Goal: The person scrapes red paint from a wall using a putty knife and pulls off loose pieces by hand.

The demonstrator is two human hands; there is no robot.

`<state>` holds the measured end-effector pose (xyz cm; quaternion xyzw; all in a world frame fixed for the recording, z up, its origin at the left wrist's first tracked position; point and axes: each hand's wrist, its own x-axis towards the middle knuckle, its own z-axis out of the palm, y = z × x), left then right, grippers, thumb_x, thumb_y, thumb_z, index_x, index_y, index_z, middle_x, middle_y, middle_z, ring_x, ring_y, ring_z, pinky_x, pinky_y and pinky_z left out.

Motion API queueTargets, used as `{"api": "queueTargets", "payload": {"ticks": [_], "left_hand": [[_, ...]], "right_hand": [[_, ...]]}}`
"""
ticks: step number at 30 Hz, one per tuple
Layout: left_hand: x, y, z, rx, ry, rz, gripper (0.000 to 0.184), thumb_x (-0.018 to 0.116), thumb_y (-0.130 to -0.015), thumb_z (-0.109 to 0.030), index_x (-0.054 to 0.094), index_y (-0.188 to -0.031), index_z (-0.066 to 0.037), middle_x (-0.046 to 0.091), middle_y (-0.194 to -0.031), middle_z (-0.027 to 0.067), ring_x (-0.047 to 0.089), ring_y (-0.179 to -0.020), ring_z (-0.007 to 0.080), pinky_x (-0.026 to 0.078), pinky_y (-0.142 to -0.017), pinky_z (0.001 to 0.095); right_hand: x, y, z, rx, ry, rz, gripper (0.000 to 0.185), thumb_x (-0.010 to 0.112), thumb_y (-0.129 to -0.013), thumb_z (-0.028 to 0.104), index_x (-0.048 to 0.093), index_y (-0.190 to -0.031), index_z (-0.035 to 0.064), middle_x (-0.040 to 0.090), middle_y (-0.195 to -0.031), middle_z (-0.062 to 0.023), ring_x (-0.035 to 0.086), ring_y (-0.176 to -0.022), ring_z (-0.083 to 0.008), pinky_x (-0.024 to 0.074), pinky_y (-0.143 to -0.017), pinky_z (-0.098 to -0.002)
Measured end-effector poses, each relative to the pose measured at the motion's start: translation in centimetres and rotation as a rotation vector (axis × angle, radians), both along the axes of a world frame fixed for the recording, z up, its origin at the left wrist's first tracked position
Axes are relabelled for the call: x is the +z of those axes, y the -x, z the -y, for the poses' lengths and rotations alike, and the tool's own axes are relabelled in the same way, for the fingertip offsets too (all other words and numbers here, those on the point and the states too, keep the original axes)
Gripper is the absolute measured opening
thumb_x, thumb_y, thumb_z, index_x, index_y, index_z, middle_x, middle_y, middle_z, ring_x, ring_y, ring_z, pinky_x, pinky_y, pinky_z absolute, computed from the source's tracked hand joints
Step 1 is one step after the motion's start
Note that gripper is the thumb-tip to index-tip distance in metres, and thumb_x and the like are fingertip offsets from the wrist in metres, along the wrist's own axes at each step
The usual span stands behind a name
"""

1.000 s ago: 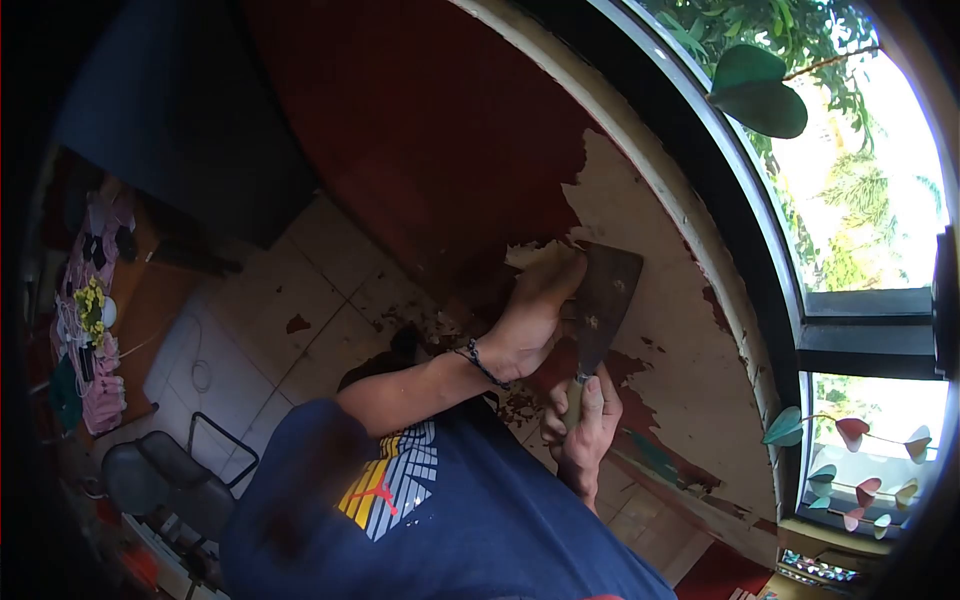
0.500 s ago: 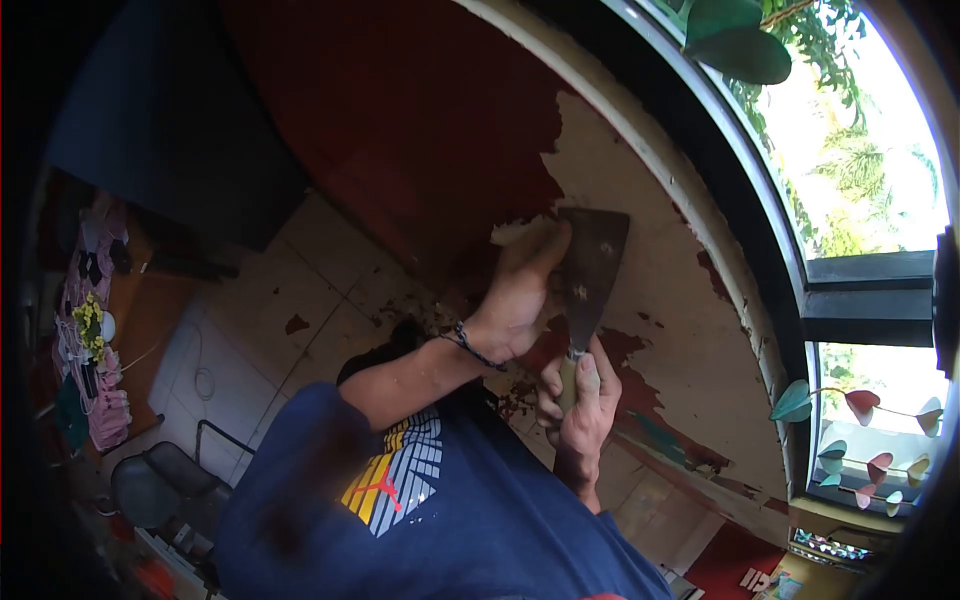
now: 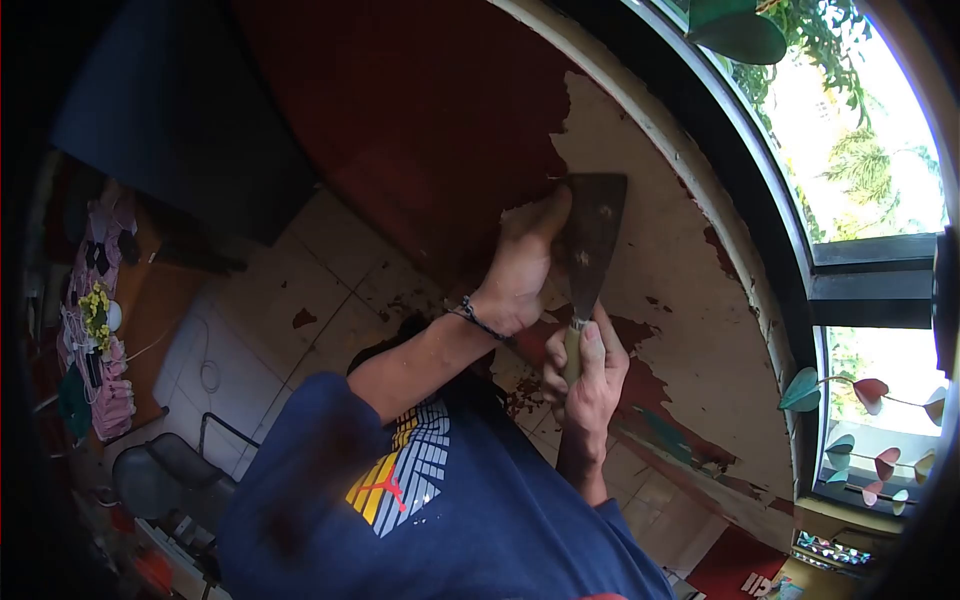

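The wall (image 3: 660, 270) carries dark red paint (image 3: 420, 110) on the left and a bare cream patch on the right, with a ragged boundary between. My right hand (image 3: 592, 375) is wrapped round the pale green handle of a putty knife (image 3: 597, 225). Its wide dark metal blade points upward over the bare patch, close to the paint edge. My left hand (image 3: 522, 265), with a braided bracelet at the wrist, is by the blade's left side. One digit reaches up along the blade edge near the torn paint; the other fingers are mostly hidden.
A window (image 3: 860, 180) with a black frame curves along the right, with a heart-shaped garland (image 3: 868, 392) in front. Paint flakes are scattered on the tiled floor (image 3: 320, 270). At left are a wooden table (image 3: 165, 320) bearing pink cloth and a grey chair (image 3: 175, 475).
The putty knife and both hands have moved slightly up the wall, along the paint edge. The pale curled flap by my left hand shows less now. The camera view has shifted slightly.
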<state>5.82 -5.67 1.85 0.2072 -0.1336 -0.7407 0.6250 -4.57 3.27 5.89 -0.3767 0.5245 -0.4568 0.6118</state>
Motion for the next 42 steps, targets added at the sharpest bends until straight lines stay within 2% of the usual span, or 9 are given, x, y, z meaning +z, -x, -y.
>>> {"api": "queueTargets", "payload": {"ticks": [3,9,13,16,24,27,31,35,42], "left_hand": [[1.2,0.7,0.2,0.107,-0.044,0.007,0.030,0.047,-0.093,-0.031,0.055,-0.103,-0.004,0.059,-0.091,0.0031,0.055,-0.079,0.0096,0.046,-0.067,0.0261],[0.9,-1.1,0.6,0.051,0.049,-0.042,0.033,0.045,-0.094,-0.032,0.054,-0.105,-0.003,0.059,-0.093,0.0034,0.057,-0.084,0.0110,0.047,-0.071,0.0262],[0.7,0.0,-1.3,0.033,0.033,0.017,0.034,0.043,-0.094,-0.034,0.052,-0.107,-0.004,0.059,-0.092,0.0050,0.059,-0.085,0.0134,0.049,-0.071,0.0278],[0.9,0.4,-2.6,-0.095,0.004,-0.144,0.033,0.042,-0.094,-0.036,0.047,-0.113,-0.010,0.059,-0.090,0.0086,0.061,-0.082,0.0177,0.052,-0.069,0.0312],[0.8,-1.0,-0.9,-0.116,-0.031,-0.251,0.031,0.043,-0.094,-0.034,0.047,-0.111,-0.009,0.060,-0.086,0.0079,0.060,-0.077,0.0165,0.051,-0.067,0.0307],[0.7,-2.6,-0.7,-0.086,0.038,-0.190,0.032,0.046,-0.093,-0.034,0.046,-0.113,-0.009,0.060,-0.086,0.0071,0.060,-0.078,0.0168,0.051,-0.067,0.0305],[0.8,-2.2,-0.8,-0.096,-0.062,-0.129,0.031,0.044,-0.093,-0.034,0.049,-0.108,-0.006,0.060,-0.083,0.0062,0.060,-0.076,0.0160,0.051,-0.067,0.0301],[0.3,-4.3,0.3,-0.090,-0.050,-0.086,0.030,0.042,-0.094,-0.031,0.051,-0.104,-0.005,0.060,-0.085,0.0084,0.059,-0.077,0.0160,0.050,-0.067,0.0303],[-0.2,-4.8,-1.7,-0.052,0.032,-0.054,0.034,0.038,-0.095,-0.031,0.051,-0.107,-0.002,0.060,-0.085,0.0080,0.061,-0.077,0.0163,0.050,-0.071,0.0282]], "right_hand": [[0.0,0.9,0.4,0.043,0.004,0.016,0.040,0.040,-0.095,0.024,0.040,-0.132,0.0076,0.042,-0.064,-0.0026,0.035,-0.044,-0.0055,0.0275,-0.038,-0.0175],[-0.4,-0.4,1.4,-0.006,-0.047,-0.005,0.041,0.039,-0.095,0.024,0.038,-0.133,0.0074,0.042,-0.063,-0.0021,0.033,-0.043,-0.0055,0.0261,-0.037,-0.0186],[-0.5,0.6,1.2,0.043,-0.047,0.035,0.042,0.038,-0.096,0.024,0.036,-0.135,0.0087,0.042,-0.064,-0.0021,0.034,-0.044,-0.0052,0.0266,-0.039,-0.0176],[0.5,-0.1,1.3,0.089,-0.003,-0.036,0.042,0.038,-0.096,0.025,0.036,-0.135,0.0094,0.042,-0.064,-0.0018,0.034,-0.044,-0.0048,0.0260,-0.038,-0.0175],[0.6,-1.4,3.1,0.056,0.041,-0.142,0.044,0.038,-0.096,0.021,0.031,-0.138,0.0109,0.043,-0.064,-0.0010,0.034,-0.044,-0.0049,0.0280,-0.039,-0.0181],[1.4,-3.5,2.3,0.039,-0.013,-0.141,0.040,0.036,-0.096,0.026,0.036,-0.131,0.0068,0.042,-0.061,-0.0012,0.031,-0.038,-0.0047,0.0236,-0.032,-0.0185],[-0.6,-1.5,2.8,0.072,0.021,-0.005,0.046,0.039,-0.095,0.022,0.029,-0.138,0.0108,0.045,-0.067,-0.0033,0.037,-0.047,-0.0065,0.0296,-0.040,-0.0178],[-0.7,-2.7,4.9,0.119,-0.112,-0.106,0.044,0.040,-0.095,0.023,0.032,-0.136,0.0080,0.046,-0.068,-0.0041,0.038,-0.047,-0.0069,0.0301,-0.040,-0.0186],[-1.6,-2.3,2.5,0.198,0.003,-0.025,0.043,0.040,-0.094,0.024,0.035,-0.133,0.0059,0.045,-0.066,-0.0039,0.037,-0.046,-0.0070,0.0287,-0.039,-0.0186]]}}
